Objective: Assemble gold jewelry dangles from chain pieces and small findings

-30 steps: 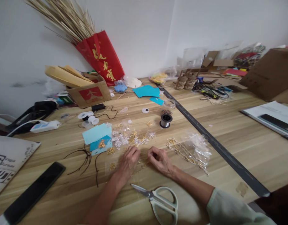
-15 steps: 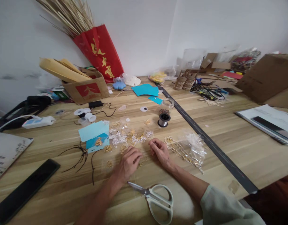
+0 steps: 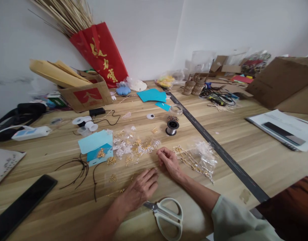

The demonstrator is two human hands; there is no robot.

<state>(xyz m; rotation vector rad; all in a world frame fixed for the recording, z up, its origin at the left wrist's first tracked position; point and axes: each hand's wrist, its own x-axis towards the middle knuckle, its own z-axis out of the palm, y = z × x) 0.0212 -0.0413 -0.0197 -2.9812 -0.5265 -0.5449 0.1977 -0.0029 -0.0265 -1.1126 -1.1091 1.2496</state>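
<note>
While the left hand lies flat and open on the worktop just beyond the scissors, the right hand is curled shut beside gold charms, its contents hidden.

White-handled scissors, gold chains

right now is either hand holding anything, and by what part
Left hand lies flat on the table, holding nothing. Right hand is curled shut; whether it pinches something cannot be told.
</note>
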